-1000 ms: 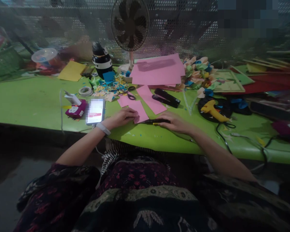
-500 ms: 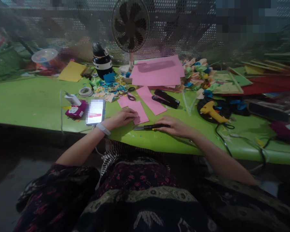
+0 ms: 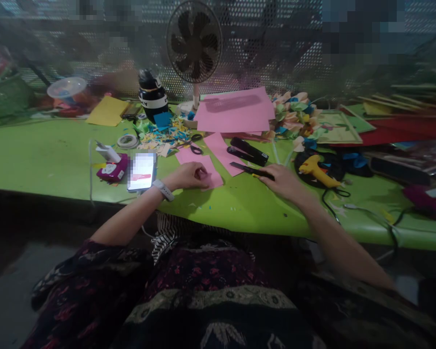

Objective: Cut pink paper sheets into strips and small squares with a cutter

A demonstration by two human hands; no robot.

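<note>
My right hand (image 3: 281,180) is closed around the handle of a black and yellow utility knife (image 3: 247,168). Its blade points left, over the lower end of a long pink paper strip (image 3: 218,148) and just below a black stapler (image 3: 247,151). To the left, my left hand (image 3: 189,175) has its fingers curled over the near pink paper piece (image 3: 215,179), with pink paper showing between thumb and forefinger. Another pink piece lies partly beneath it. Black scissors (image 3: 195,144) rest behind these pieces, beside a heap of paper scraps (image 3: 169,135).
Left of my hands are a phone (image 3: 142,172), a purple power adapter (image 3: 112,168) and a tape roll (image 3: 128,141). Pink sheets (image 3: 236,111), a fan (image 3: 194,41) and a black bottle (image 3: 152,97) stand behind. On the right lies a yellow glue gun (image 3: 318,169) with its cord.
My right hand has lifted the knife away from the table's front edge, up and to the right. My left hand's fingers have curled in on the pink paper.
</note>
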